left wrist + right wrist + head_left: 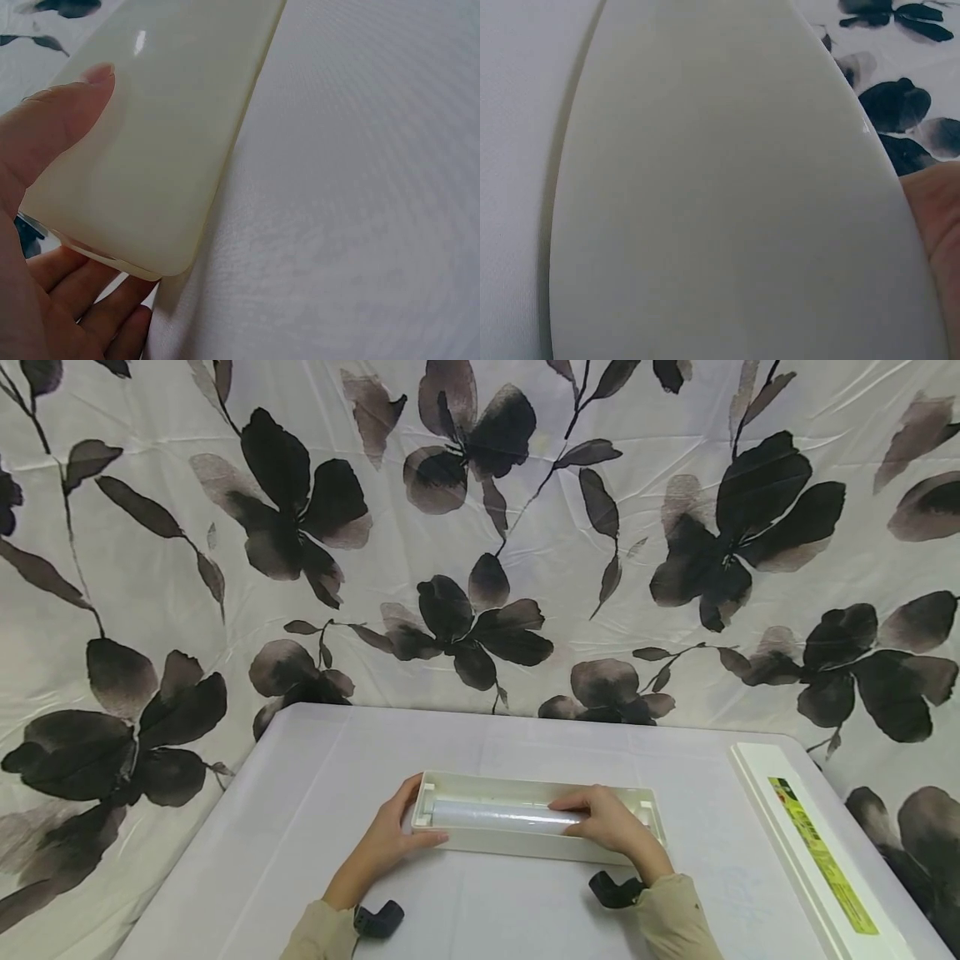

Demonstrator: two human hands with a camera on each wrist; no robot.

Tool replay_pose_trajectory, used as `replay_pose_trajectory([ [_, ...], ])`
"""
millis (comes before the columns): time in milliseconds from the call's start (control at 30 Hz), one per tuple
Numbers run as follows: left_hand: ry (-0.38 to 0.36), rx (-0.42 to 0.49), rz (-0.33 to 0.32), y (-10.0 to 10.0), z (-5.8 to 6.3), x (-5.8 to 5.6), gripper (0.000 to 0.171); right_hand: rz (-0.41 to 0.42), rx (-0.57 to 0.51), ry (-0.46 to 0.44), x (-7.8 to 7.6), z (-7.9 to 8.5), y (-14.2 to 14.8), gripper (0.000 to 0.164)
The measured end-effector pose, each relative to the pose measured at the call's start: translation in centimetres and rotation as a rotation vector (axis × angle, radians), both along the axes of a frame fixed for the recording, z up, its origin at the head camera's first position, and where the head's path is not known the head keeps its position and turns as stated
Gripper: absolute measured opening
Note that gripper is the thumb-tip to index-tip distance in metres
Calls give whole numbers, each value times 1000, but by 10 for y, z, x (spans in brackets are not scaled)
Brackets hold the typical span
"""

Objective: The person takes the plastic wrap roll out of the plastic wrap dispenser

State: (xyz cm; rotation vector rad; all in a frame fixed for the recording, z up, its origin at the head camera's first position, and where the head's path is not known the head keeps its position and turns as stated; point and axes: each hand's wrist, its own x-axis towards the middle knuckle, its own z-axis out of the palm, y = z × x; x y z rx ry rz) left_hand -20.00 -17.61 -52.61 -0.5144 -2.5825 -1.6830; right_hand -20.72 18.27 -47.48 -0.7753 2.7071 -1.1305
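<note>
A long, shallow off-white housing (517,845) lies crosswise on the white table, its open side facing up. Inside runs a white lamp tube (480,815) with a shiny surface. My left hand (390,828) grips the housing's left end, thumb on the near wall; in the left wrist view the thumb presses the smooth wall (165,142) and the other fingers curl at the end. Reaching over the near wall, my right hand (611,822) pinches the tube near its right end. The right wrist view is mostly housing wall (720,187), with just the hand's edge showing.
Along the table's right side lies a long white panel (780,852) bearing a yellow label (821,852). A black wrist camera sits at each sleeve, close over the white tabletop (480,910). Behind the table hangs a flower-patterned cloth (600,610).
</note>
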Motion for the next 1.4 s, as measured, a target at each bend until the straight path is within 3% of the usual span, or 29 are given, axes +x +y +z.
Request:
replay_pose_trajectory([
  [1400, -21, 11, 7, 0, 2, 1, 93, -36, -90, 75, 7, 1, -2, 37],
])
